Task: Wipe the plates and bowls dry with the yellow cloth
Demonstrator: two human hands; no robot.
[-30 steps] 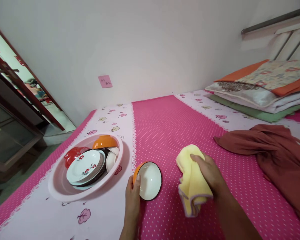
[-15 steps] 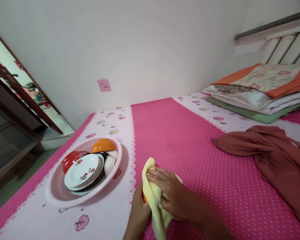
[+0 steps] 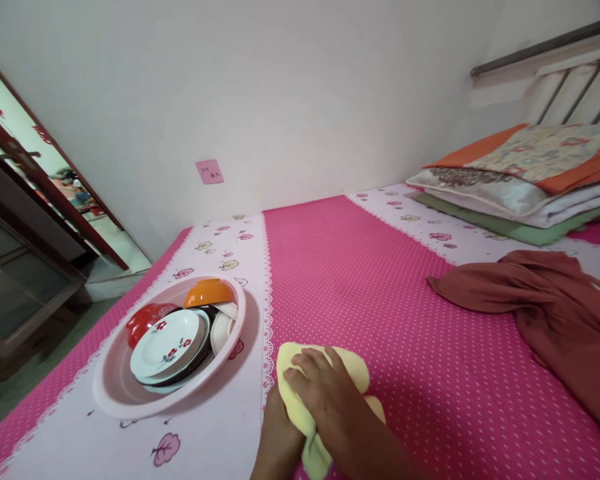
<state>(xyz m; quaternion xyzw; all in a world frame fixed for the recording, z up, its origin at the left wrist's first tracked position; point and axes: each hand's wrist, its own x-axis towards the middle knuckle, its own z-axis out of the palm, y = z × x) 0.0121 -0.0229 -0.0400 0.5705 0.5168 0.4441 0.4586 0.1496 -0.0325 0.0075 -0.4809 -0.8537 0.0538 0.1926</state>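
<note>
Over the pink dotted part of the bed, close in front of me, a soft yellow cloth (image 3: 296,392) is bunched between my two hands. My right hand (image 3: 325,395) presses down on it from above, fingers bent over the cloth. At the cloth's lower left edge is my left hand (image 3: 280,427), closed from the side, its fingertips out of sight beneath. An orange object showed by the left hand a moment ago; the cloth now covers it, and its shape cannot be made out.
To the left stands a pink basin (image 3: 107,393) with stacked flowered plates (image 3: 163,343), a red bowl (image 3: 147,320), an orange bowl (image 3: 209,292) and white bowls (image 3: 223,330). Brown-red clothing (image 3: 525,300) lies at right. Folded bedding (image 3: 520,180) is piled behind it, near the wall.
My right hand has shifted down and slightly left with the cloth, which now spreads flatter under its fingers. The orange edge by my left hand is covered. The basin's contents stay the same.
</note>
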